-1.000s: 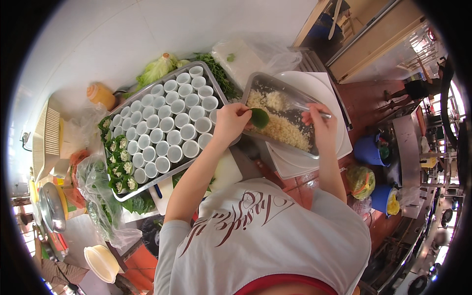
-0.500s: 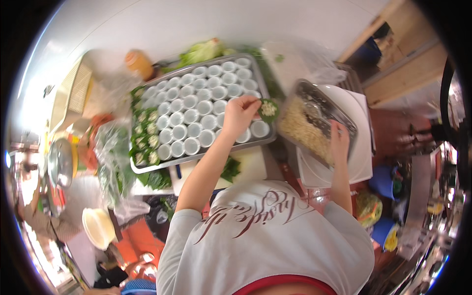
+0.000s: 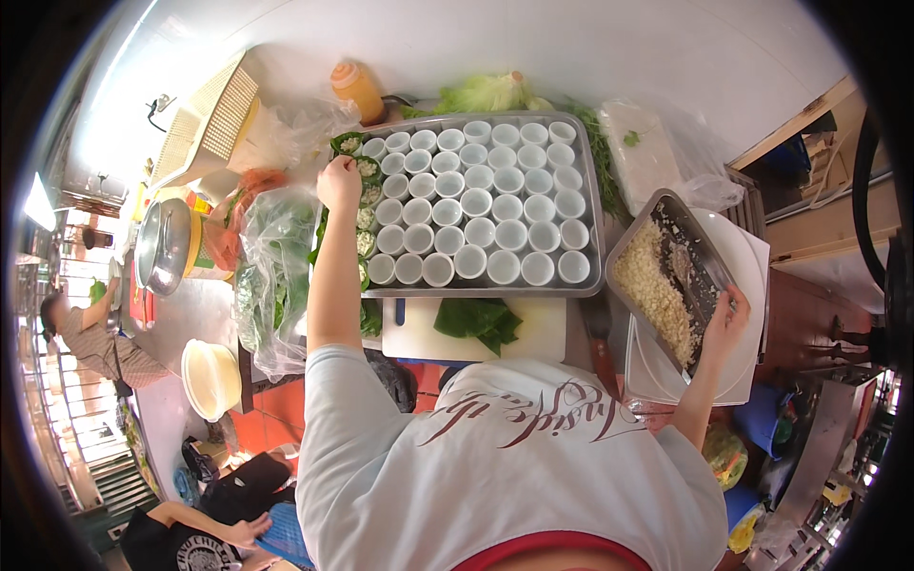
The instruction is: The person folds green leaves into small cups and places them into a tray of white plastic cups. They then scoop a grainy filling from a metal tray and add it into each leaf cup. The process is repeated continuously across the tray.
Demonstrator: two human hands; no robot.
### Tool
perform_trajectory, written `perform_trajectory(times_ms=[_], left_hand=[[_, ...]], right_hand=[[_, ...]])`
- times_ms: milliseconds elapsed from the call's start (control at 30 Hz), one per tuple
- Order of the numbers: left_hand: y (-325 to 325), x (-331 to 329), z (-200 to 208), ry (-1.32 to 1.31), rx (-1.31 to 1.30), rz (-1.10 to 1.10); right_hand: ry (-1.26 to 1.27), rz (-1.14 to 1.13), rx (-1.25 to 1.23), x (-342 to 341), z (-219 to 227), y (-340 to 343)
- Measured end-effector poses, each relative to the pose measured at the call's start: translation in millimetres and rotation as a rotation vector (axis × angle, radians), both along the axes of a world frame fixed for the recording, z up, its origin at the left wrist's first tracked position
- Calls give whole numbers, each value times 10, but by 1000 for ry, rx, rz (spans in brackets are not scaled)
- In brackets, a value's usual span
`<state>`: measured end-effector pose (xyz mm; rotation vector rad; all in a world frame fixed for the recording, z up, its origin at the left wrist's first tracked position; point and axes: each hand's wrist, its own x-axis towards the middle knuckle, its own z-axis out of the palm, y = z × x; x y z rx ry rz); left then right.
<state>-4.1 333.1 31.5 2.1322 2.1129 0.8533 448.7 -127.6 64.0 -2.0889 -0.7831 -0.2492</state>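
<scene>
My left hand (image 3: pixel 340 186) is at the left end of a large metal tray (image 3: pixel 457 293), its fingertips closed on a green leaf with pale filling (image 3: pixel 367 169). More filled leaves (image 3: pixel 365 244) line that end, partly hidden by my forearm. Rows of small white cups (image 3: pixel 478 202) take up most of the tray. At the right, my right hand (image 3: pixel 726 322) is closed at the edge of a smaller metal pan (image 3: pixel 621 278). Chopped pale food (image 3: pixel 657 290) lies in the pan, and a spoon (image 3: pixel 682 268) rests in it near that hand.
A white cutting board (image 3: pixel 409 333) with green leaves (image 3: pixel 478 322) lies before the tray. Bagged greens (image 3: pixel 276 266), a steel bowl (image 3: pixel 164 246) and a cream basket (image 3: pixel 209 119) stand left. An orange bottle (image 3: pixel 356 90) and lettuce (image 3: pixel 490 93) are behind. Another person (image 3: pixel 100 343) stands far left.
My left hand has carried the filled leaf from the tray's right side to its left end. My right hand has shifted outward to the pan's edge. The view has swung left.
</scene>
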Motion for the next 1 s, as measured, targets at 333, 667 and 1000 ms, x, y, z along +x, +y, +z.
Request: perform_trajectory(times_ms=[333,667,1000], left_hand=[[-130,9,-20,526,108,-150],[-2054,276,525,-46,94,-916],[-2954,135,52,-200,-306,-401]], right_hand=[[-2,143,-29,-277,152,112],[152,397,126,-646,288,370],[213,678,64,-1044,399,699]])
